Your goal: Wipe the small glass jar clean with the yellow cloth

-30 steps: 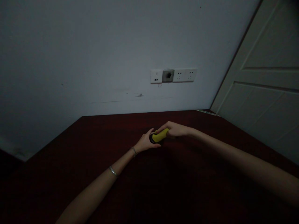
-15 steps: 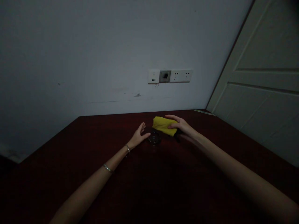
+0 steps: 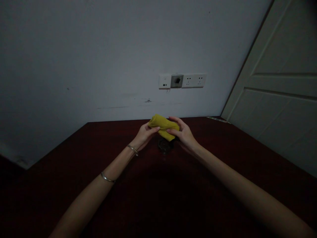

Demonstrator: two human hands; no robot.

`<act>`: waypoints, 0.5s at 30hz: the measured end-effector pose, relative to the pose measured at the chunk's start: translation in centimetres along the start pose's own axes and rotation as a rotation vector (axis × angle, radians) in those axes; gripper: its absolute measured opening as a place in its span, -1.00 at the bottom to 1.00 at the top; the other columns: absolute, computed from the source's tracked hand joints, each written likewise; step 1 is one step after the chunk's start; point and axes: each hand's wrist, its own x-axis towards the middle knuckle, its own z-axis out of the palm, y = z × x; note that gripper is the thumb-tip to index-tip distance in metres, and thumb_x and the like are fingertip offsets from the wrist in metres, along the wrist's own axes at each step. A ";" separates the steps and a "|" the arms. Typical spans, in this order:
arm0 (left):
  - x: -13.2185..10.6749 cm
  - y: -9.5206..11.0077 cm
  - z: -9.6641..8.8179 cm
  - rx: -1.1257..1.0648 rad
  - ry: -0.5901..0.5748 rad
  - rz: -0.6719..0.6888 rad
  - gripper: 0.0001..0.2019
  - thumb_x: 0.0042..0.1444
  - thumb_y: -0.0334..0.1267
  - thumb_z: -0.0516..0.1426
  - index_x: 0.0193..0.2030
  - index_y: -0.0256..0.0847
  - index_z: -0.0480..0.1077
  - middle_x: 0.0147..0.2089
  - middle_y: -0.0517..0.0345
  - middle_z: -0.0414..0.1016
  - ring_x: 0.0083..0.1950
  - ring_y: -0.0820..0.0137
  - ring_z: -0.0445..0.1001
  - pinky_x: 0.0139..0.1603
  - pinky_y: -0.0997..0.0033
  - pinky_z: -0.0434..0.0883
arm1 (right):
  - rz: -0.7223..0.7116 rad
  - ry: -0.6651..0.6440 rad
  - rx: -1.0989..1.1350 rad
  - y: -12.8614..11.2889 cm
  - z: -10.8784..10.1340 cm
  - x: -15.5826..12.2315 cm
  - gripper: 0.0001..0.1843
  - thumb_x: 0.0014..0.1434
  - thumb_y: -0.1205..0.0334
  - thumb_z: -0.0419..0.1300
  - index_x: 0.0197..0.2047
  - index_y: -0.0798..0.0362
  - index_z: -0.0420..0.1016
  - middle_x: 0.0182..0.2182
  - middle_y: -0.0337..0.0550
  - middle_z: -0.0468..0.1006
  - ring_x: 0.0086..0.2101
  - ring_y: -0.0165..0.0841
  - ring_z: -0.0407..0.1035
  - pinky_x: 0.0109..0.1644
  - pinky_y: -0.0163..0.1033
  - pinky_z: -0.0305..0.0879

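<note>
Both my hands hold a folded yellow cloth (image 3: 163,125) up above a dark red table (image 3: 104,158). My left hand (image 3: 145,135) grips its left end with the fingers curled on it. My right hand (image 3: 182,133) pinches its right end. Just below the cloth a small dark round glass dish (image 3: 163,146) stands on the table, touched by neither hand. Two thin bracelets (image 3: 107,178) sit on my left forearm.
A white wall rises behind the table, with a row of sockets and a switch (image 3: 182,81) on it. A pale panelled door (image 3: 279,86) stands at the right. The room is dim.
My right hand lifted the yellow cloth off the glass dish and up toward me. My left hand let go of the dish and took hold of the cloth's left end.
</note>
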 end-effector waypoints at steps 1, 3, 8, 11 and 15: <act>0.0 0.2 0.0 -0.003 0.021 0.017 -0.57 -0.13 -0.26 0.31 -0.07 -0.34 0.41 -0.02 -0.07 0.50 0.01 0.22 0.47 0.14 0.16 0.32 | -0.008 -0.006 0.008 0.1 -0.1 -0.1 -0.25 -0.14 0.20 0.24 0.14 0.08 0.10 0.01 0.03 0.35 -0.05 -0.20 0.35 0.03 -0.12 0.32; 0.1 0.8 -0.1 0.005 0.063 0.051 -0.60 -0.17 -0.29 0.32 -0.13 -0.33 0.44 -0.08 -0.01 0.53 -0.03 0.24 0.49 0.12 0.17 0.33 | -0.025 -0.039 0.000 0.5 -0.4 -0.2 -0.28 -0.14 0.18 0.27 0.11 0.07 0.13 -0.03 0.01 0.38 -0.04 -0.21 0.34 0.07 -0.10 0.30; 0.6 2.2 -1.2 0.037 0.211 0.072 -0.62 -0.18 -0.24 0.30 -0.18 -0.34 0.43 -0.16 0.00 0.54 -0.14 0.26 0.51 -0.02 0.19 0.42 | -0.059 -0.161 -0.095 3.0 -2.5 -0.5 -0.31 -0.05 0.11 0.28 0.12 0.00 0.14 -0.02 -0.01 0.35 -0.05 -0.26 0.36 0.09 -0.04 0.29; 1.4 2.6 -2.4 0.149 0.289 0.144 -0.62 -0.17 -0.20 0.27 -0.19 -0.35 0.41 -0.19 0.00 0.53 -0.19 0.29 0.50 -0.09 0.23 0.44 | -0.053 -0.105 -0.221 5.5 -4.3 -0.7 -0.31 -0.07 0.07 0.32 0.12 -0.03 0.20 0.00 0.00 0.34 -0.01 -0.23 0.33 0.10 0.00 0.28; 2.0 2.5 -3.7 0.689 0.186 0.352 -0.64 -0.08 -0.25 0.20 -0.11 -0.32 0.37 -0.13 0.01 0.50 -0.13 0.31 0.48 -0.07 0.30 0.41 | -0.007 -0.146 -0.313 8.7 -6.1 -1.3 -0.15 -0.10 0.05 0.36 0.22 -0.04 0.11 0.17 0.08 0.24 0.16 -0.14 0.19 0.21 0.07 0.15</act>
